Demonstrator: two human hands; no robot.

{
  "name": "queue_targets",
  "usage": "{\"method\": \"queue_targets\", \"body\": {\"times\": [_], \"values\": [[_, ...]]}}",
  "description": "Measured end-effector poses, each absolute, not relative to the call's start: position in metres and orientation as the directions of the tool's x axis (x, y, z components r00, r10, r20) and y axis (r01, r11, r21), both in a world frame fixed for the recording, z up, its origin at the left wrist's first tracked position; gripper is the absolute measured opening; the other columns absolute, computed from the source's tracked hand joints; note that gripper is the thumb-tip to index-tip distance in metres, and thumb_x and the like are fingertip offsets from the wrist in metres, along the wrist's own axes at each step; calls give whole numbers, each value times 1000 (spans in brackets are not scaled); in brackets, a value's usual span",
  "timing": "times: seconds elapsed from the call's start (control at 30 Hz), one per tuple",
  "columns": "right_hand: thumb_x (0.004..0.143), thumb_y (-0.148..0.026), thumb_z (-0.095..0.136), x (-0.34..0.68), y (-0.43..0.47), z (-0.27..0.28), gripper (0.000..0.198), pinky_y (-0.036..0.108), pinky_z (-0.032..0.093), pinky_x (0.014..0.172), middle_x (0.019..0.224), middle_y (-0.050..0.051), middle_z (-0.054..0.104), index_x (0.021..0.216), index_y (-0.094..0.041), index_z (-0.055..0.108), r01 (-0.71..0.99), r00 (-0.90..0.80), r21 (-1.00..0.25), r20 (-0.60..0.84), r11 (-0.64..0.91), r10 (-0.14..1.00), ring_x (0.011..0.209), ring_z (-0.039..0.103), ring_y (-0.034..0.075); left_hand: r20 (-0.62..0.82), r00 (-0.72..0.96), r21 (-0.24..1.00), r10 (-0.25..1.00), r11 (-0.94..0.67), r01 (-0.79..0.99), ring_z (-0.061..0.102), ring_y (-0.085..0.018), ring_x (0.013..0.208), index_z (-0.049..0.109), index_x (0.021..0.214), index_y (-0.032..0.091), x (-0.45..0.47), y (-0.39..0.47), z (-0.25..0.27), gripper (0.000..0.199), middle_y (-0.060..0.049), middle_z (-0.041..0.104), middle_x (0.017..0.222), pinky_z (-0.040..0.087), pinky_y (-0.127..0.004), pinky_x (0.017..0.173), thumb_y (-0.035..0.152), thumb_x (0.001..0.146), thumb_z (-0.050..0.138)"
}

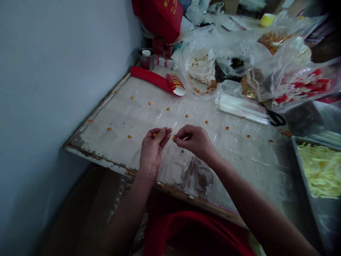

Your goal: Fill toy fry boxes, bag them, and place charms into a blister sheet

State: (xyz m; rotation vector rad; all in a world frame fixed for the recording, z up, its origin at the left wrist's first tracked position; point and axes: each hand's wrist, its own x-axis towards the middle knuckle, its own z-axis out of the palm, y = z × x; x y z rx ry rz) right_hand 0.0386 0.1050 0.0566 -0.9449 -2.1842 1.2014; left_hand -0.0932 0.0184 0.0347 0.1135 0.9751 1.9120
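My left hand (154, 147) is curled above the table with small orange-and-dark striped beads tucked in its fingers; how many is hidden. Close beside it, my right hand (194, 139) pinches one such striped bead (174, 138) between thumb and fingertips. Beneath both hands a clear plastic sheet (170, 167) covers the worn white tabletop. Several more striped beads lie spaced out on it in two rows: a long far row, including this bead (187, 116), and a shorter near row on the left with this bead (129, 136).
At the back lie a red sleeve (151, 79), a metal cup (146, 59) and plastic bags (204, 67) of small parts. A bundle of white sticks (242, 108) and black-handled scissors (277, 118) sit right of centre. A tray (302, 174) of pale yellow strips stands right; a wall (58, 71) borders the left.
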Motion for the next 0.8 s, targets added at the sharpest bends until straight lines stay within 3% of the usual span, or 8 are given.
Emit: {"method": "queue_targets", "body": {"times": [0.07, 0.17, 0.3, 0.5, 0.57, 0.67, 0.8], "values": [[70, -16, 70, 53, 96, 47, 5, 22, 41, 54, 66, -1, 68, 74, -17, 72, 420, -620, -870, -70, 256, 781, 57, 58, 12, -337, -554, 698, 761, -193, -690, 72, -18, 97, 59, 86, 14, -99, 18, 34, 27, -6, 73, 97, 53, -30, 94, 14, 72, 82], [68, -9, 67, 58, 81, 31, 13, 22, 40, 54, 66, -1, 68, 77, -17, 72, 506, -637, -827, -166, 246, 753, 58, 58, 12, -346, -568, 721, 747, -175, -670, 72, -18, 96, 60, 87, 14, -110, 16, 34, 22, -7, 73, 94, 53, -31, 97, 20, 77, 79], [70, -4, 67, 50, 72, 25, 20, 24, 42, 63, 73, 1, 69, 84, -16, 74, 587, -664, -686, -103, 430, 741, 67, 62, 14, -408, -501, 663, 763, -130, -737, 70, -22, 103, 64, 93, 13, -119, 12, 38, 14, -11, 72, 100, 53, -37, 100, 26, 88, 67], [93, -14, 59, 54, 67, 30, 19, 26, 43, 69, 86, 6, 70, 86, -18, 76, 536, -774, -560, -28, 631, 633, 77, 64, 16, -545, -361, 505, 756, -48, -862, 68, -26, 110, 65, 94, 10, -118, 9, 42, 20, -17, 71, 107, 55, -41, 98, 25, 95, 51], [90, -16, 63, 54, 68, 25, 14, 26, 41, 65, 83, 5, 70, 83, -18, 75, 588, -724, -563, -44, 582, 688, 74, 63, 15, -531, -356, 510, 769, -46, -859, 68, -26, 110, 65, 96, 11, -115, 10, 41, 21, -17, 71, 108, 55, -41, 98, 28, 95, 51], [78, -22, 78, 50, 79, 18, 11, 25, 35, 55, 69, 0, 67, 73, -18, 70, 682, -576, -635, -159, 364, 802, 62, 58, 13, -522, -334, 519, 785, -19, -854, 68, -26, 110, 65, 97, 11, -108, 11, 41, 21, -16, 71, 109, 55, -40, 97, 29, 95, 53], [67, -30, 87, 52, 105, 24, 23, 24, 33, 50, 58, -3, 62, 68, -18, 68, 657, -580, -717, -285, 232, 763, 50, 53, 11, -521, -316, 545, 793, 24, -838, 70, -24, 106, 65, 96, 12, -99, 16, 43, 15, -15, 72, 106, 56, -38, 95, 23, 93, 55]]}}
